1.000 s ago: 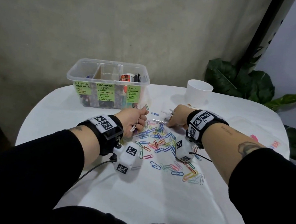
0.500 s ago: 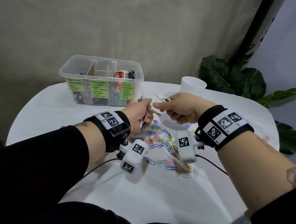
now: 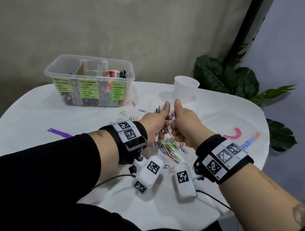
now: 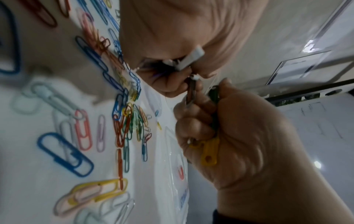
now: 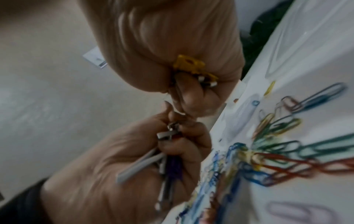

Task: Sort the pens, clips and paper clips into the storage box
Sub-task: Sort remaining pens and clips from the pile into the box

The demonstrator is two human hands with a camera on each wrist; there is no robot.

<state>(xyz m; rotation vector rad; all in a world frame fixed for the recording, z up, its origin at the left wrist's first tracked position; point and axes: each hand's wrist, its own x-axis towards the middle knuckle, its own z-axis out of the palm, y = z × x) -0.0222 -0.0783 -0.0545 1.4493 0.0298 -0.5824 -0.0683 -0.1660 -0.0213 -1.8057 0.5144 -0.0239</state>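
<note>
My left hand point(image 3: 156, 120) and right hand point(image 3: 182, 123) are fists with thumbs up, touching above the paper clip pile point(image 3: 170, 149). The left hand point(image 5: 134, 166) grips a bundle of clips: a white clip point(image 4: 189, 60), purple and metal ones point(image 5: 172, 165). The right hand point(image 4: 229, 136) grips a yellow clip point(image 4: 207, 151) with a green piece beside it, and its fingertips pinch a metal clip point(image 4: 190, 94) together with the left fingers. The clear storage box point(image 3: 88, 81), with three green labels, stands at the back left. A purple clip point(image 3: 59, 133) lies left of my left forearm.
A white cup point(image 3: 185, 89) stands just behind the hands. A pink curved piece point(image 3: 234, 134) lies at the right on a clear sheet. Loose paper clips point(image 3: 134, 103) lie between box and hands. Plant leaves point(image 3: 230, 81) reach over the far right edge.
The right hand came down from its raised position and closed against the left fist. Both hands now sit side by side, thumbs up, over the pile.
</note>
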